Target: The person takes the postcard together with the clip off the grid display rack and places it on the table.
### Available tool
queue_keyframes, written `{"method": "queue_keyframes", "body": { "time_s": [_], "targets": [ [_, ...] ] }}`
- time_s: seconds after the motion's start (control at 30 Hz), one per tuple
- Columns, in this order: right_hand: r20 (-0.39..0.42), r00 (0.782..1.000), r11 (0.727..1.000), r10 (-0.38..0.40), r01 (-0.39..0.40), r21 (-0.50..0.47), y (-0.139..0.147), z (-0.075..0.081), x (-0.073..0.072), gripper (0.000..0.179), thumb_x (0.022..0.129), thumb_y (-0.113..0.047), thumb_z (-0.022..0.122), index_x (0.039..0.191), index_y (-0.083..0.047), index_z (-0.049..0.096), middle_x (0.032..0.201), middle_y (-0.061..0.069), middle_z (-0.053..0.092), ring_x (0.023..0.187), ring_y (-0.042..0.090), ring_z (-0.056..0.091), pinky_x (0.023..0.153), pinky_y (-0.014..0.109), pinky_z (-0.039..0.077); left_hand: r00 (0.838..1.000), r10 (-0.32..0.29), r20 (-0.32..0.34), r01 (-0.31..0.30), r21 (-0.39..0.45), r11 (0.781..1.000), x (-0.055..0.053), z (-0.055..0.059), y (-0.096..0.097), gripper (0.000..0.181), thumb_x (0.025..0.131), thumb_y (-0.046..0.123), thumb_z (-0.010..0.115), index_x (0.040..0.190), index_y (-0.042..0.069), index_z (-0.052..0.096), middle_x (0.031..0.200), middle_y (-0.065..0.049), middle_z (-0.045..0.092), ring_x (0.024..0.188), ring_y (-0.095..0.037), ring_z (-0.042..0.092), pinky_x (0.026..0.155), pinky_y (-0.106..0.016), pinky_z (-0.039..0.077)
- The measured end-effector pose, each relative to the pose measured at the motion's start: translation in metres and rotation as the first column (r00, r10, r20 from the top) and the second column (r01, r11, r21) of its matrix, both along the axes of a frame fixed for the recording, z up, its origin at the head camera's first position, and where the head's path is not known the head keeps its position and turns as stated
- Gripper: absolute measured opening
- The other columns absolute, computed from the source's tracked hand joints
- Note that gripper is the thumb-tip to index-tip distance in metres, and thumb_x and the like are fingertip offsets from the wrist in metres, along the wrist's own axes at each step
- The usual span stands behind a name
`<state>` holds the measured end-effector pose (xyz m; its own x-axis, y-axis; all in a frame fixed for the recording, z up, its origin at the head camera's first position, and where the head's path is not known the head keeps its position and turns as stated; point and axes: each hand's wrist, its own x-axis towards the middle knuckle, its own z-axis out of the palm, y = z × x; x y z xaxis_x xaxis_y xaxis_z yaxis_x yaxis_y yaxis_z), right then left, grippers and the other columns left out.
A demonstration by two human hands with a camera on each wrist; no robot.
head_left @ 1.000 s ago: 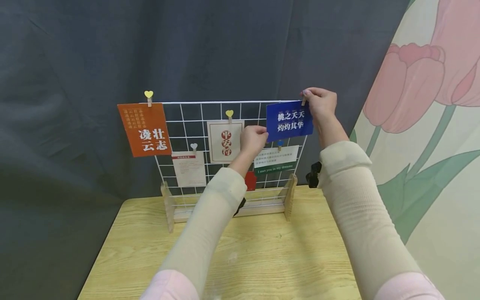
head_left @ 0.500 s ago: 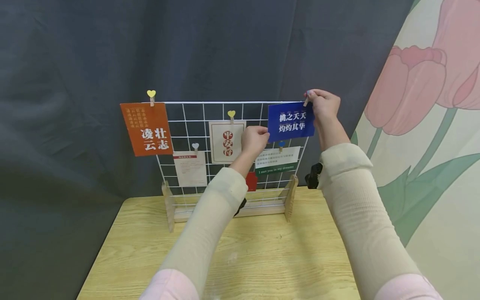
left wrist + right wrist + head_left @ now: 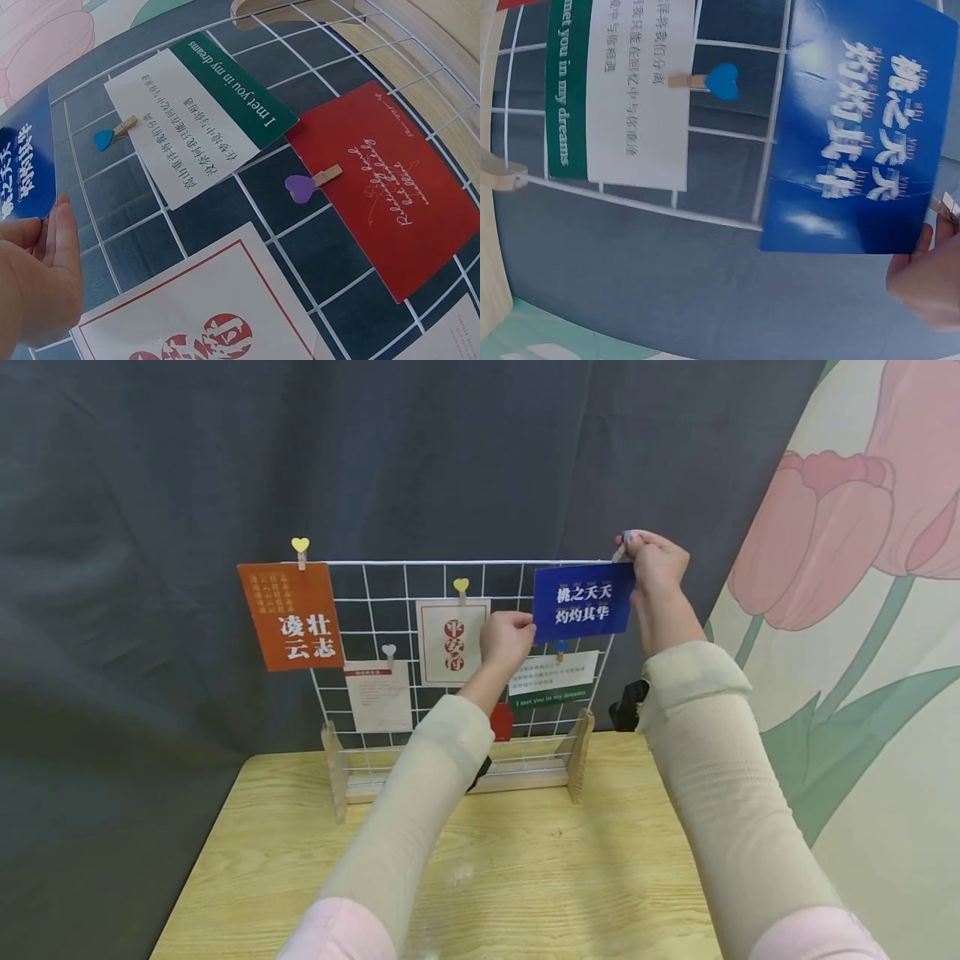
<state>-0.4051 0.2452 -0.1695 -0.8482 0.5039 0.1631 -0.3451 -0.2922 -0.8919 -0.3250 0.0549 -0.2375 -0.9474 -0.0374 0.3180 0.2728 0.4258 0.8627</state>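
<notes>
A blue card (image 3: 583,603) with white characters lies against the upper right corner of a white wire grid (image 3: 386,632). My left hand (image 3: 506,642) pinches its left edge between thumb and fingers. At the card's top right corner, my right hand (image 3: 660,567) pinches a small wooden clothespin (image 3: 619,552). In the right wrist view, the clothespin's tip (image 3: 935,204) is by the card's edge; whether it bites the card I cannot tell. Below the blue card hangs a white and green card (image 3: 202,112), held by a clothespin with a blue heart (image 3: 104,139).
An orange card (image 3: 292,617) hangs at the grid's upper left, a white card with red characters (image 3: 452,643) in the middle. A red card (image 3: 386,187) and a pale card (image 3: 378,697) hang lower. Wooden feet (image 3: 581,756) hold the grid on the table (image 3: 510,877).
My right hand has moved slightly up and to the right with the clothespin, which earlier overlapped the card's corner and now stands mostly above it. My left hand keeps its pinch.
</notes>
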Motion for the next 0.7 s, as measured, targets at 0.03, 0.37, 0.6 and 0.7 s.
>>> {"method": "queue_keyframes", "body": {
  "time_s": [0.03, 0.37, 0.6, 0.7],
  "targets": [
    [0.003, 1.000, 1.000, 0.001, -0.001, 0.000, -0.002, 0.004, 0.005, 0.007, 0.075, -0.004, 0.065, 0.069, -0.004, 0.069, 0.069, 0.004, 0.064, 0.067, 0.013, 0.054, 0.061, 0.017, 0.040, 1.000, 0.004, -0.006, -0.004, -0.002, 1.000, 0.000, 0.000, 0.000, 0.017, 0.084, 0.013, 0.056, 0.097, 0.008, 0.067, 0.090, 0.000, 0.064, 0.074, -0.008, 0.058, 0.065, -0.018, 0.045],
    [0.016, 1.000, 0.999, -0.026, 0.026, 0.036, -0.021, 0.026, 0.056, 0.015, 0.080, 0.000, 0.058, 0.069, -0.003, 0.066, 0.063, 0.002, 0.061, 0.077, 0.014, 0.051, 0.076, 0.017, 0.033, 1.000, 0.001, -0.005, -0.001, -0.014, 1.000, -0.006, -0.005, -0.004, 0.017, 0.083, 0.014, 0.058, 0.096, 0.009, 0.067, 0.092, -0.001, 0.064, 0.082, -0.011, 0.058, 0.069, -0.021, 0.046],
    [0.049, 0.999, 1.000, 0.018, -0.018, 0.004, -0.015, 0.026, 0.062, 0.013, 0.081, -0.005, 0.058, 0.071, -0.005, 0.067, 0.071, 0.002, 0.063, 0.075, 0.013, 0.053, 0.075, 0.017, 0.031, 1.000, -0.008, 0.009, 0.008, 0.012, 1.000, -0.008, -0.007, -0.009, 0.019, 0.083, 0.015, 0.058, 0.098, 0.009, 0.066, 0.095, -0.001, 0.063, 0.086, -0.012, 0.056, 0.070, -0.022, 0.045],
    [0.042, 0.998, 0.999, 0.036, -0.036, -0.019, -0.013, 0.025, 0.062, 0.013, 0.080, -0.004, 0.059, 0.069, -0.006, 0.067, 0.070, 0.003, 0.064, 0.072, 0.013, 0.054, 0.069, 0.016, 0.035, 1.000, -0.006, 0.023, 0.005, 0.032, 0.999, -0.010, -0.010, -0.014, 0.019, 0.083, 0.015, 0.058, 0.098, 0.010, 0.066, 0.094, -0.001, 0.063, 0.085, -0.012, 0.056, 0.069, -0.022, 0.045]
  ]
}}
